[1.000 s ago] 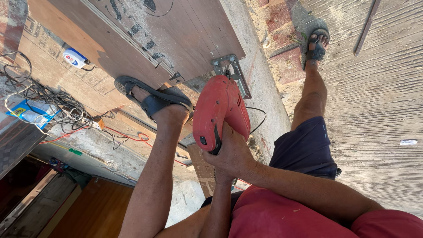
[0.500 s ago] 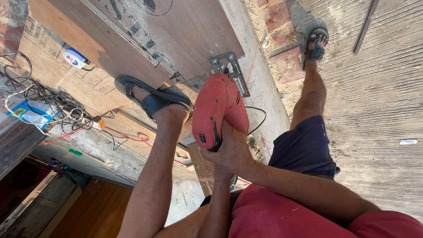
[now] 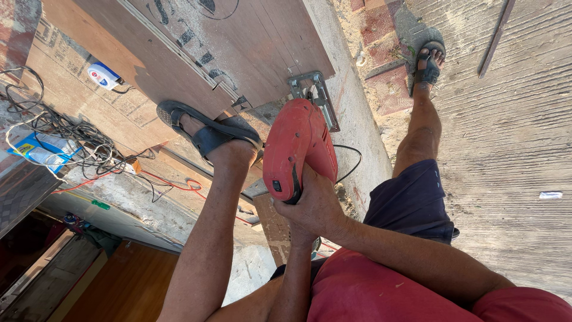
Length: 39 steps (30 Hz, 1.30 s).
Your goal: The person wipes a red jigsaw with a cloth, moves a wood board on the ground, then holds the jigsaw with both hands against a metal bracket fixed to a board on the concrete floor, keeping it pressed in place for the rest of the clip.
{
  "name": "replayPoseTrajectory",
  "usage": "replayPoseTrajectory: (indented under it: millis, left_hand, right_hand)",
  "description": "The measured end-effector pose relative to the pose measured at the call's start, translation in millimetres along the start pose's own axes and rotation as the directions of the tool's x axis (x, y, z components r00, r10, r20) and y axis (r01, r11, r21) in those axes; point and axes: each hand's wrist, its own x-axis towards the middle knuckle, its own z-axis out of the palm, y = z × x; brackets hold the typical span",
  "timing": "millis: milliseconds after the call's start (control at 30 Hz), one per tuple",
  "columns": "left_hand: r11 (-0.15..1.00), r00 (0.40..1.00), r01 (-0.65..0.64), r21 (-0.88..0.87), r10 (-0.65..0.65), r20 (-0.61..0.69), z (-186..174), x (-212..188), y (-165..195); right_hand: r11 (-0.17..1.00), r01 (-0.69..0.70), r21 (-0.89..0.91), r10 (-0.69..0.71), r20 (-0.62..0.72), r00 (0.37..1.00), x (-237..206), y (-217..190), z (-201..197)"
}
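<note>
One red jigsaw [image 3: 298,149] sits at the centre of the frame, gripped by two hands [image 3: 313,206] (clasped together, so they read almost as one). Two dark sandals are worn: one [image 3: 205,128] at centre left on the one brown plywood sheet [image 3: 250,42], one [image 3: 429,62] at upper right. One tangle of cables [image 3: 71,140] lies at left. One small white-and-blue bottle [image 3: 102,76] lies at upper left.

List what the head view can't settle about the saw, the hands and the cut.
- Blade and cut line: hidden in the head view under the red jigsaw body and its metal base plate.
- Left and right hands: stacked on the handle; which is on top is unclear, fingers wrapped out of sight.
- Power cord: runs behind the forearm.
- Plywood board: cut off by the top edge.
</note>
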Motion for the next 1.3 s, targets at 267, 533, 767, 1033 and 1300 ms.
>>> replayPoseTrajectory:
  millis: [267, 533, 767, 1033, 1300]
  left_hand:
    - [1.000, 1.000, 0.006, 0.007, -0.006, 0.001, 1.9, -1.1, 0.4]
    - [1.000, 1.000, -0.002, 0.024, 0.003, -0.012, 1.7, 0.1, 1.8]
    - [0.999, 0.998, 0.049, 0.023, -0.047, -0.045, 2.6, 1.6, 4.2]
    - [0.999, 1.000, 0.002, 0.044, -0.002, -0.006, 0.7, 0.2, -4.0]
    - [0.998, 0.998, -0.058, 0.015, 0.057, 0.030, -5.7, 1.1, -0.2]
  right_hand:
    - [1.000, 0.020, 0.003, -0.020, 0.000, 1.000, 1.6, -0.3, -1.8]
    - [0.999, 0.044, 0.021, -0.044, 0.009, 0.999, 3.6, -3.4, -4.8]
    - [0.999, 0.038, -0.001, -0.038, 0.000, 0.999, 5.0, -5.1, -3.8]
    - [0.999, 0.051, 0.008, -0.051, 0.013, 0.999, 4.1, -2.5, -1.4]
    - [0.998, 0.059, 0.020, -0.059, -0.019, 0.998, 1.8, -1.5, 3.4]
